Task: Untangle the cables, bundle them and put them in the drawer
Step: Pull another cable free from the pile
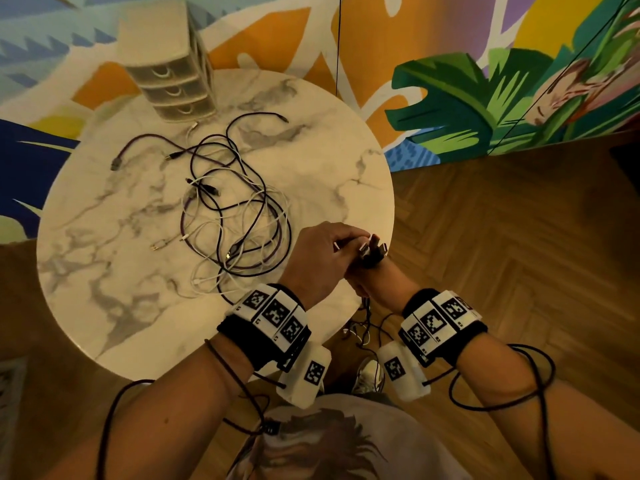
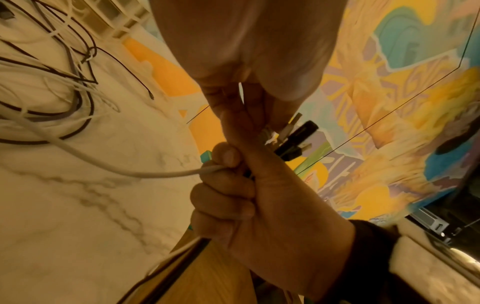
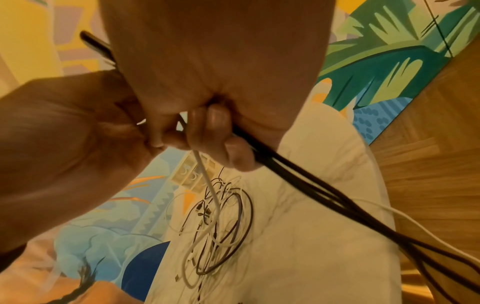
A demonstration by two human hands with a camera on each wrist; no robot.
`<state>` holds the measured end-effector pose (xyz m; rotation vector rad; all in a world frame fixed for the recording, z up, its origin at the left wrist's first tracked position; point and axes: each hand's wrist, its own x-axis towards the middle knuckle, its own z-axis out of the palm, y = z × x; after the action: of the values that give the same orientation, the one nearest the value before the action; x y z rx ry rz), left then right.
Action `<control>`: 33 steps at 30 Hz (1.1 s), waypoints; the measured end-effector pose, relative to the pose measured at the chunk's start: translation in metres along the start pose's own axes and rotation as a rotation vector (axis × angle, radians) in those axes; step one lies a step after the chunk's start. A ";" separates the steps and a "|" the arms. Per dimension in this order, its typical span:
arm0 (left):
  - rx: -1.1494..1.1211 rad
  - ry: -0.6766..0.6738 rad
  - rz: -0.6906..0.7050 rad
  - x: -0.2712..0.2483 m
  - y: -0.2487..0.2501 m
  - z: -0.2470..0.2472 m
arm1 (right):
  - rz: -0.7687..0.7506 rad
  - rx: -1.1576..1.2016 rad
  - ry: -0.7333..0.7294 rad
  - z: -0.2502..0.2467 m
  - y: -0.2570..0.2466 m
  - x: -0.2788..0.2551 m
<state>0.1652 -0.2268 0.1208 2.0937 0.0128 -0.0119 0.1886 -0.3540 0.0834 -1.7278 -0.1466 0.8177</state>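
My right hand (image 1: 375,284) is held at the round marble table's (image 1: 114,271) right edge and grips a bundle of black and white cables in a fist. Their connector ends (image 1: 373,250) stick up out of it, and the loose lengths (image 1: 363,327) hang below the table edge. My left hand (image 1: 329,254) lies over the fist and pinches a white cable (image 2: 130,172) at the bundle's top. That cable runs back to the tangled pile of dark and white cables (image 1: 235,216) on the tabletop. A small beige drawer unit (image 1: 173,84) stands at the table's far edge, its drawers closed.
Herringbone wood floor (image 1: 502,237) lies to the right of the table and a colourful mural wall (image 1: 485,98) stands behind it. A thin black cord (image 1: 337,46) hangs in front of the wall. My shoe (image 1: 370,375) shows below the hands.
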 end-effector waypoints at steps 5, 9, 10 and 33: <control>-0.031 -0.040 0.028 -0.001 -0.016 0.003 | -0.074 -0.096 0.159 -0.001 0.013 0.006; 0.229 -0.236 -0.124 -0.017 -0.057 0.013 | -0.046 0.296 0.369 -0.008 0.020 0.018; 0.340 -0.326 -0.126 -0.026 -0.070 0.016 | -0.033 0.468 0.370 -0.011 0.018 0.020; 0.984 -0.075 -0.010 0.000 0.022 -0.022 | -0.089 0.155 0.220 0.014 -0.042 -0.013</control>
<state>0.1653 -0.2189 0.1508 3.0754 -0.0355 -0.1251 0.1831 -0.3352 0.1251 -1.6391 -0.0111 0.5550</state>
